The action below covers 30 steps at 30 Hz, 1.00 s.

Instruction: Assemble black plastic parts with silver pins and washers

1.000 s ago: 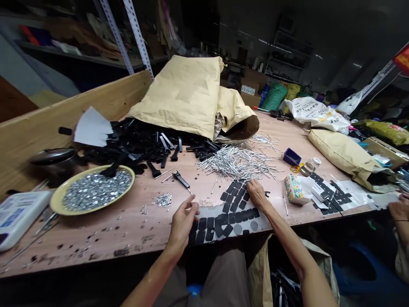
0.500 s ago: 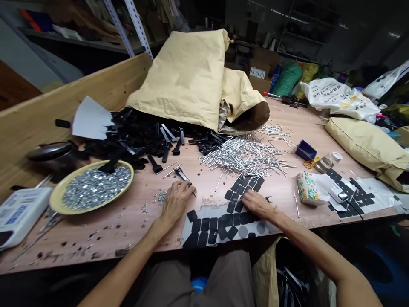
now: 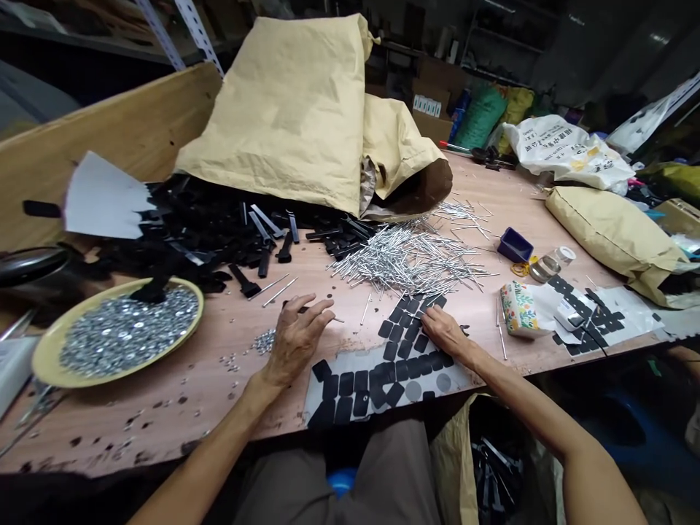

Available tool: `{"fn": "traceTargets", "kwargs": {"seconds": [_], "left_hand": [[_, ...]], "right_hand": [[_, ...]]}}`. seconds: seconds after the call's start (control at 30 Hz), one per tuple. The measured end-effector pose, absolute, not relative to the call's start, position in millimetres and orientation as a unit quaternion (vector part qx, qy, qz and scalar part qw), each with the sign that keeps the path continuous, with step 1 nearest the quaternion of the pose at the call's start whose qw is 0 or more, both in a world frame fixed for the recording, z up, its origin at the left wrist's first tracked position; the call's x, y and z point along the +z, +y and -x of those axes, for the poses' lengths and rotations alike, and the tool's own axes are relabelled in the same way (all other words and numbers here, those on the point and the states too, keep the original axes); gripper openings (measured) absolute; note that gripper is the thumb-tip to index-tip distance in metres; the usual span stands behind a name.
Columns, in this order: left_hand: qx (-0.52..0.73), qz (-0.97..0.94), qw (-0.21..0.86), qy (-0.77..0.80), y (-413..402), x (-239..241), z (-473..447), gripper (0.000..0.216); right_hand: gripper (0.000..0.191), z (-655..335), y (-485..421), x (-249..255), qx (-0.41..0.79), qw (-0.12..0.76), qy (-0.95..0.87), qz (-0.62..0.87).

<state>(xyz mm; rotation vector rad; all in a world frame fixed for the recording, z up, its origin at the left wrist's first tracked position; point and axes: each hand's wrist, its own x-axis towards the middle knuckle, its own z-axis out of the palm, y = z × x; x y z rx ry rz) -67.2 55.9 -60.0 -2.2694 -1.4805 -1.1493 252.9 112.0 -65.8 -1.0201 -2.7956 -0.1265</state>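
Observation:
My left hand [image 3: 298, 339] is over the middle of the table, its fingers curled over a narrow black and silver piece that is mostly hidden. A dark bit shows between the fingers and a thin metal tip sticks out to the right. Beside that hand lies a small heap of silver metal bits [image 3: 265, 341]. My right hand [image 3: 445, 332] has its fingertips pressed together at the black rounded pads [image 3: 405, 328], which lie in rows on a pale backing sheet [image 3: 322, 375]. Whatever the right fingertips pinch is too small to make out. Behind both hands spreads a pile of thin metal rods [image 3: 405, 255].
A yellow bowl [image 3: 49, 372] of silver bits stands left. Black handled parts [image 3: 191, 226] lie heaped under a large paper sack [image 3: 284, 109]. At right are a blue box [image 3: 515, 245], a small jar [image 3: 550, 264], a flowered box [image 3: 519, 310] and another paper sack [image 3: 607, 233].
My left hand has lifted and its fingers have shifted around the black and silver piece, now mostly covered. My right hand has moved up slightly over the pads. The view has shifted slightly.

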Motion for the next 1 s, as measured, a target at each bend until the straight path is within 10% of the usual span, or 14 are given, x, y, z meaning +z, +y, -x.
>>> {"fn": "traceTargets", "kwargs": {"seconds": [0.7,1.0], "left_hand": [[-0.578,0.462,-0.06,-0.67,-40.5,-2.8,74.6,0.022],[-0.61,0.304,-0.273,-0.679,-60.1,-12.9,100.9,0.037]], "right_hand": [[0.022,-337.0,-57.9,49.0,0.079,0.006,-0.85,0.52],[0.022,-108.8,33.2,-7.7,0.155,0.159,-0.919,0.326]]}}
